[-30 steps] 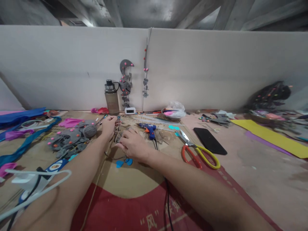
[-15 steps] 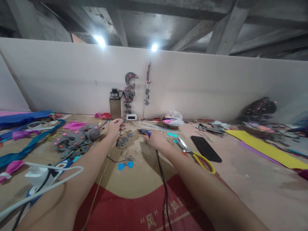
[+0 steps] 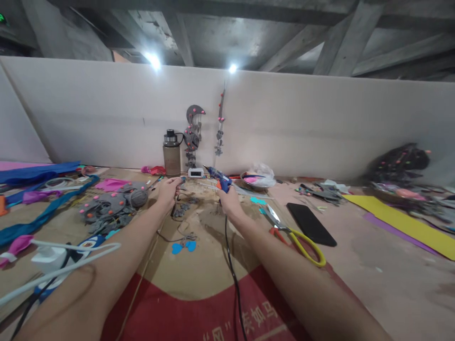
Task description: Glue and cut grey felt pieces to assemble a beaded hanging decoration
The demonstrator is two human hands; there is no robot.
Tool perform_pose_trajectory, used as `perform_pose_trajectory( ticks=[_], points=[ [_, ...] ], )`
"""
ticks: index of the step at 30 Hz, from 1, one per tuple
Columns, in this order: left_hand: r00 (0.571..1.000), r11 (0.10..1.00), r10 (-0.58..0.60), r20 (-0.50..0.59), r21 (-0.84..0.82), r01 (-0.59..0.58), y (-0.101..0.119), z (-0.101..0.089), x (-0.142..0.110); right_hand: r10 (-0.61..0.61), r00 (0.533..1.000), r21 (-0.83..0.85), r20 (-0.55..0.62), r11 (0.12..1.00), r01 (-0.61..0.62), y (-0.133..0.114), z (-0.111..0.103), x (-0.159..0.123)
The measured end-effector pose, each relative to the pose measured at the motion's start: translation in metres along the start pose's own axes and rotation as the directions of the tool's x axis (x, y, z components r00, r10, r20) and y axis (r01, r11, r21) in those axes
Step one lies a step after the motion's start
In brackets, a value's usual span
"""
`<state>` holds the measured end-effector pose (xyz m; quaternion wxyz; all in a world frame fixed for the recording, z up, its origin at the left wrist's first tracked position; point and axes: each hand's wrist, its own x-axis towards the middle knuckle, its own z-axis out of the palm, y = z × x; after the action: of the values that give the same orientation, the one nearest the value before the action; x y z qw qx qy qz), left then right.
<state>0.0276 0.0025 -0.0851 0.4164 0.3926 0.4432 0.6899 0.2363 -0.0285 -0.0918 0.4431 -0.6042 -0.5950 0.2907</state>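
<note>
My right hand (image 3: 229, 199) is wrapped round the handle of a blue glue gun (image 3: 221, 180), its nozzle pointing up and left. A black cord (image 3: 232, 270) runs down from it. My left hand (image 3: 169, 190) pinches a small dark piece (image 3: 183, 180) at its fingertips; the exact kind is too small to make out. Below the hands, grey felt pieces (image 3: 182, 209) on a cord lie on the cardboard (image 3: 199, 277). Two blue heart-shaped pieces (image 3: 184, 246) lie at the cord's near end.
Yellow-handled scissors (image 3: 295, 237) and a black phone (image 3: 311, 224) lie right of my right arm. A bottle (image 3: 172, 158), a small white clock (image 3: 195, 173) and a bowl (image 3: 254, 184) with a plastic bag stand along the back. Grey felt decorations (image 3: 117, 203) are heaped at left.
My right hand has lifted the glue gun off the work area, tilting its nozzle upward. My left hand has stayed nearly in place, still pinching. The view has shifted slightly.
</note>
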Motion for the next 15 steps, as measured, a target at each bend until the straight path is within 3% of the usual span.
perform_pose_trajectory(
  ticks=[5,8,11,15],
  points=[
    [1.000,1.000,-0.019,0.001,0.003,0.019,-0.003,0.000,0.000,-0.038,0.998,0.425,0.055,0.905,0.011,-0.007,0.018,-0.017],
    [1.000,1.000,-0.018,-0.006,0.006,0.018,-0.005,0.001,-0.002,-0.064,0.997,0.574,0.048,0.818,0.025,-0.004,0.020,-0.023],
    [1.000,1.000,-0.001,-0.011,0.018,0.001,-0.007,0.005,-0.003,-0.076,0.997,0.613,0.035,0.789,0.038,-0.001,0.021,-0.028],
    [0.999,0.997,0.030,-0.022,0.069,-0.028,-0.011,0.010,-0.004,-0.120,0.993,0.530,-0.007,0.841,0.106,0.002,0.023,-0.035]
  ],
)
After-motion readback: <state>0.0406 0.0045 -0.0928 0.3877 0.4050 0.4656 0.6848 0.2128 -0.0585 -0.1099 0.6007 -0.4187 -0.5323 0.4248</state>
